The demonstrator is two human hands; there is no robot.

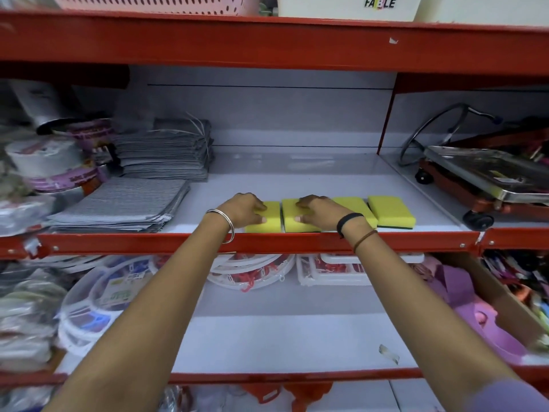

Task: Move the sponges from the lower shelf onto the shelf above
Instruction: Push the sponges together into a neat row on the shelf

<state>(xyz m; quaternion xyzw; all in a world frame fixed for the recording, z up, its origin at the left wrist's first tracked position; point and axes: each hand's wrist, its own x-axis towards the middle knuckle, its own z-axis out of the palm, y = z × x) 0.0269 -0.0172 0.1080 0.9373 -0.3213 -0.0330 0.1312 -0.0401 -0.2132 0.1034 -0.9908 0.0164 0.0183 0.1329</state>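
Note:
Several yellow sponges with dark green undersides lie in a row along the front of the upper white shelf (297, 173). My left hand (245, 210) grips the leftmost sponge (271, 222), fingers over its top and thumb on its front. My right hand (319, 212) grips the second sponge (289, 217) the same way. Two more sponges lie to the right: one (355, 205) partly behind my right wrist, and the end one (392, 211) free. The lower white shelf (282, 331) under my arms shows no sponges.
Stacks of grey cloths (124, 203) fill the upper shelf's left side. A metal tray on a red wheeled stand (487, 179) sits behind a red divider at the right. White round hangers with red clips (252, 272) and a purple item (481, 319) occupy the lower shelf.

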